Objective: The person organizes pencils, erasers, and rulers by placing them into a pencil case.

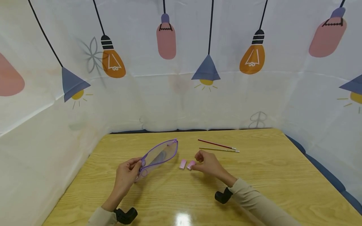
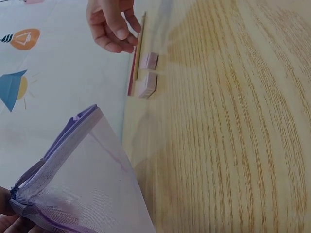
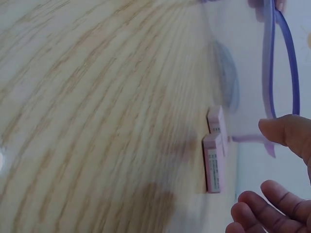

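My left hand (image 1: 125,175) pinches the near end of a see-through mesh zipper pouch (image 2: 92,179) with purple edging. Its mouth gapes, and the pouch is held tilted above the table. A blue-grey shape (image 3: 226,73) shows through the mesh; I cannot tell what it is. Two small pink blocks that look like erasers lie side by side: a left one (image 1: 183,164) and a right one (image 1: 190,165). Over the right one hovers my right hand (image 1: 209,163), thumb and fingers apart with nothing between them in the right wrist view. Printed text marks one block's side.
Behind the right hand lie a dark red pencil (image 1: 216,144) and a gold pencil (image 1: 219,149), nearly parallel. The wooden table (image 1: 169,201) ends at a white cloth (image 1: 181,103) printed with lamps. A black device (image 1: 223,195) sits at each wrist.
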A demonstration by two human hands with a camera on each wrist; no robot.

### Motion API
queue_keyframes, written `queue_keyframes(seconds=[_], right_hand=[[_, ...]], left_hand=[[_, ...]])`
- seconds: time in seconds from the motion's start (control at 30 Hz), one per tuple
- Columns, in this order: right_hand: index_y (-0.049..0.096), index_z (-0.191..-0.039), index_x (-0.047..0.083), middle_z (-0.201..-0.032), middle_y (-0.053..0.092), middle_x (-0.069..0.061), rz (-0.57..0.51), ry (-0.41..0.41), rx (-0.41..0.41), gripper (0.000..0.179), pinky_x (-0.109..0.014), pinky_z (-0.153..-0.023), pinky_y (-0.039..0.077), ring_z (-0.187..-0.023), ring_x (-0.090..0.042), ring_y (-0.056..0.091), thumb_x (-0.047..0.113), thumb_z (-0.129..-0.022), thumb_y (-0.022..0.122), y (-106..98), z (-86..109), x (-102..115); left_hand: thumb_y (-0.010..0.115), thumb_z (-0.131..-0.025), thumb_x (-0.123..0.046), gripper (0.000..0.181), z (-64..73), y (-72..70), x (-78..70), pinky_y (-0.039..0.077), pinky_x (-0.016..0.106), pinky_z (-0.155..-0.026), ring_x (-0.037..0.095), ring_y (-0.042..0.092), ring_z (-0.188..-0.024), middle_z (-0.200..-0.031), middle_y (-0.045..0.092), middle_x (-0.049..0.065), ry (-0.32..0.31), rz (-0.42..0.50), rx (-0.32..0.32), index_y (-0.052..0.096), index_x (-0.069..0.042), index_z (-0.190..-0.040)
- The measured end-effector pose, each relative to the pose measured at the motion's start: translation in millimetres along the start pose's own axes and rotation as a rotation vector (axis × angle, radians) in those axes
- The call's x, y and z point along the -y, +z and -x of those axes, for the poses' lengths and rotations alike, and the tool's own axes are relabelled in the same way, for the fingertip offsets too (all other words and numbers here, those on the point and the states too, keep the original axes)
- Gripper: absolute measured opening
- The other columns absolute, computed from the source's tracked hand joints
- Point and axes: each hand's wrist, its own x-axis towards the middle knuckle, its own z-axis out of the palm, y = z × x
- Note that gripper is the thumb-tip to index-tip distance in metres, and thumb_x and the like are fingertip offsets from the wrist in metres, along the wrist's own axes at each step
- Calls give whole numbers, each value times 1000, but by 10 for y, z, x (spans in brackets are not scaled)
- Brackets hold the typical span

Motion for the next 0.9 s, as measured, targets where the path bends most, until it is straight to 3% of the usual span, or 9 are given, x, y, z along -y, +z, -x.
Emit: queue_keyframes(seconds=[0.33, 0.53, 0.77, 0.9], right_hand=[[61, -94, 4, -87, 63, -5, 38, -9, -31, 43, -35, -71, 48, -79, -15, 56, 31, -72, 86, 53, -35, -128], [61, -92, 6, -84, 62, -1, 67, -6, -8, 39, -31, -69, 47, -76, -12, 55, 29, -73, 85, 131, -15, -173], [60, -92, 5, -87, 63, -3, 77, -11, -23, 40, -33, -70, 49, -78, -15, 57, 27, -72, 86, 174, -35, -140], [60, -93, 5, -92, 65, -4, 81, -11, -10, 40, -36, -72, 51, -83, -19, 61, 24, -72, 87, 169, -62, -132]], left_hand=[[56, -99, -9, 23, -50, 12, -30, 36, 22, -40, 16, 56, -54, -86, 71, 13, 36, 5, 5, 68, 3, -115], [57, -98, -6, 23, -21, 27, -1, 39, 22, -41, 12, 61, -61, -92, 71, 17, 3, 17, -3, 68, 4, -116], [57, -98, -7, 24, -16, 45, 14, 46, 25, -46, 16, 66, -69, -98, 70, 21, -1, 19, -4, 67, 4, -117], [57, -98, -6, 23, -30, 38, 6, 44, 24, -45, 15, 65, -66, -96, 70, 19, 5, 18, -4, 67, 3, -116]])
